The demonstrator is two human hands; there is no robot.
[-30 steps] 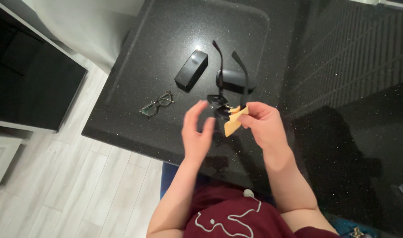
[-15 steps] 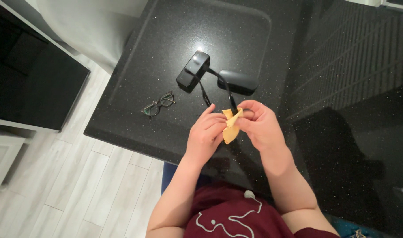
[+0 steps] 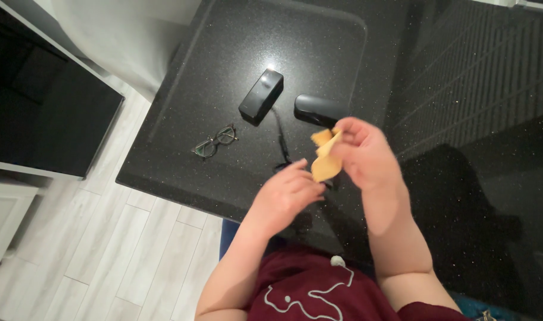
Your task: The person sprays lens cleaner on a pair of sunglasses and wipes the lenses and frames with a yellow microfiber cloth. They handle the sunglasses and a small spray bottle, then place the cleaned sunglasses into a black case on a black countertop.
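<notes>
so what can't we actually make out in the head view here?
- Dark glasses under the left hand: only one arm shows; the hands cover the lenses.
- Yellow cloth: the right hand pinches it; its far end is hidden by fingers.
- Second black case: its right end is covered by the right hand.
- Clear glasses: too small to tell lens detail.

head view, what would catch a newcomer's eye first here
The yellow cloth stands out, pinched in the right hand above the black counter, with the left hand touching its lower end. Behind lie a black case and, to its left, glasses.
</notes>
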